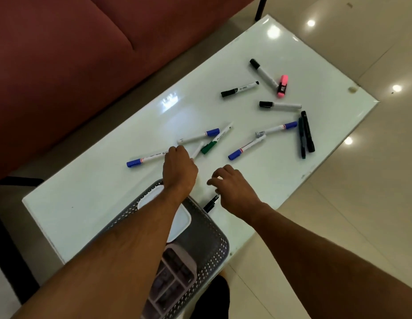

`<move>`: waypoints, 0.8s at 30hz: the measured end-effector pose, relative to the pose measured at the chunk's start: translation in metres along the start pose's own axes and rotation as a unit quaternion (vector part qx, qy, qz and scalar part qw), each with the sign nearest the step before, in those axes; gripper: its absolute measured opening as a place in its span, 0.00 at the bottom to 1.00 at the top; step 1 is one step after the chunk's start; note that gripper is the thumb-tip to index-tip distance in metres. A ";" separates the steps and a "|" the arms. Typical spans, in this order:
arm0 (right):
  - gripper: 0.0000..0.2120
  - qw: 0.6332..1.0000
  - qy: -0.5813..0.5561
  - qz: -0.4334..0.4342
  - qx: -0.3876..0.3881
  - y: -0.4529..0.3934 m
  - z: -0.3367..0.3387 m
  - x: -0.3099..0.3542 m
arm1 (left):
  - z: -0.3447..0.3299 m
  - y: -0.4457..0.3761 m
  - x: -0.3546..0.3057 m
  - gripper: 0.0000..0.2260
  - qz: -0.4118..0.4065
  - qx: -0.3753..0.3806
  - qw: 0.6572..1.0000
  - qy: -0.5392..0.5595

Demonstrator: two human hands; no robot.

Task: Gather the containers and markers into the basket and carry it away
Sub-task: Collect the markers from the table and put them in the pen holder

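- Up close, in the head view, my left hand (180,166) is closed over a thin white marker (197,153) just beyond the basket (209,229); the right hand (232,187) hovers open-fingered, holding nothing, above a black marker (210,203) at the basket's rim.
- Nearest loose: the blue-capped marker (147,159), its long axis running left-right beside the left hand.
- Containers (175,279) already sit in the basket.
- Other markers are scattered across the glossy white table (85,199), red sofa (73,65) behind, tiled floor (361,203) right.

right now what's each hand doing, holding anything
Left hand: closed around a white marker on the table.
Right hand: open, fingers curled, holding nothing; hovers above a black marker.
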State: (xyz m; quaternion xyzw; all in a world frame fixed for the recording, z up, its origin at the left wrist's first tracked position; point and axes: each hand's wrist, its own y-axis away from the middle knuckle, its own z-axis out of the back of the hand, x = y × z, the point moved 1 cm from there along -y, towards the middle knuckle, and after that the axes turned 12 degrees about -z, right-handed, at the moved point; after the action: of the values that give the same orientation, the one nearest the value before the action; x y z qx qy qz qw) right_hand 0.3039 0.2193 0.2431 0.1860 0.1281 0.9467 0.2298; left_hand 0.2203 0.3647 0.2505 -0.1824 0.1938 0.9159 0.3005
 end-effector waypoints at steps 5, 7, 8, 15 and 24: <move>0.20 0.991 0.057 0.117 0.042 -0.012 -0.012 -0.013 | -0.009 -0.019 0.004 0.17 -0.021 0.031 0.998 -0.050; 0.17 0.986 0.066 0.146 0.042 -0.016 -0.013 -0.017 | -0.014 -0.022 0.004 0.15 -0.036 0.049 0.996 -0.069; 0.15 0.984 0.070 0.160 0.040 -0.018 -0.014 -0.017 | -0.016 -0.022 0.004 0.13 -0.045 0.057 0.994 -0.082; 0.14 0.961 0.105 0.248 0.059 -0.015 -0.017 -0.033 | -0.018 -0.024 -0.004 0.13 -0.082 0.078 0.990 -0.081; 0.18 0.979 0.103 0.176 -0.022 -0.037 0.029 -0.067 | 0.020 -0.041 0.011 0.14 -0.150 -0.053 0.984 -0.077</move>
State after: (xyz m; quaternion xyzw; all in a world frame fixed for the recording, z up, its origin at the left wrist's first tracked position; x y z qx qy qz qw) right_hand 0.3854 0.2232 0.2375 0.1016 0.0957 0.9890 0.0493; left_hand 0.2337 0.4099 0.2527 -0.1542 0.0914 0.8807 0.4384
